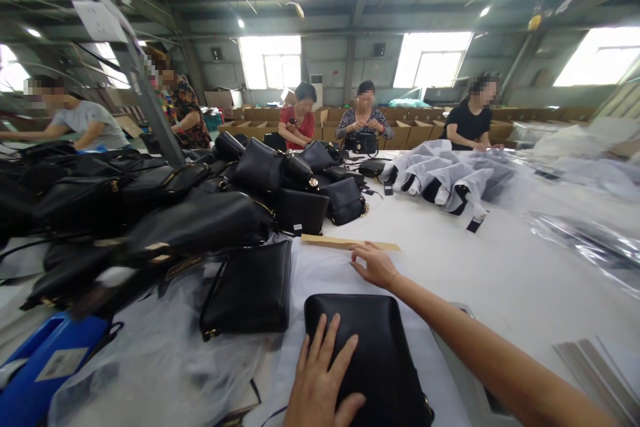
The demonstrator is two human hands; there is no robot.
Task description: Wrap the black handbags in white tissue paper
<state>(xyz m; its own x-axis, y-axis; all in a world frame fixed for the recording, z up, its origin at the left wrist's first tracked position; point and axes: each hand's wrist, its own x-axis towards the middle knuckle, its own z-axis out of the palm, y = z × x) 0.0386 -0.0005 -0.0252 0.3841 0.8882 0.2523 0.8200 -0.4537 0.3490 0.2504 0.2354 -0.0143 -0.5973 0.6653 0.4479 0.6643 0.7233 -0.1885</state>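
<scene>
A black bag (380, 347) lies flat on white tissue paper (313, 273) in front of me. My left hand (325, 373) rests on its left part, fingers spread. Beyond the bag, my right hand (374, 265) reaches to the far edge of the paper, its fingers bent and the thumb close to the index finger, near a tan paper strip (325, 241). Whether anything is pinched there is too small to tell. Another black bag (250, 287) sits just left of the paper.
Black bags (190, 220) are heaped at the left and centre. Tissue-wrapped bags (445, 170) lie at the back right. Clear plastic (165, 353) and a blue container (50, 367) are at the lower left. Several people work across the table (500, 267), before cardboard boxes (415, 133).
</scene>
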